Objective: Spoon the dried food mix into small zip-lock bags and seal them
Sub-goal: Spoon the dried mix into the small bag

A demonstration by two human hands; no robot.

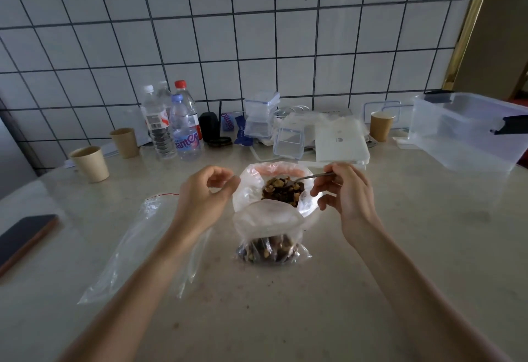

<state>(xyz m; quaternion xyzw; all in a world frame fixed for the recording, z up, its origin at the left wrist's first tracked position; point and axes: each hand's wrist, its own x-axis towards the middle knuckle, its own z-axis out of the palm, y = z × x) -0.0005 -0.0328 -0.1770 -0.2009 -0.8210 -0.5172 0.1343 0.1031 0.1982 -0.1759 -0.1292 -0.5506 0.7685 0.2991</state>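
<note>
Holding the spoon [310, 176] in a curled right hand [347, 190], the person digs into the dried food mix [281, 190]. The left hand [204, 193] pinches the source bag's rim [243, 187]. The small zip-lock bag [271, 236] stands part-filled on the desk [285, 304], unsupported; it may slump and spill.

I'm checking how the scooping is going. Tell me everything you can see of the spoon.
The spoon is slim, plain metal, grey and shiny. The right hand pinches the end of its handle with fingers curled round it. It lies nearly level, handle to the right, bowl to the left, over the open mouth of the large bag of dried mix. The bowl sits at the top of the mix, seemingly loaded with pieces.
</note>
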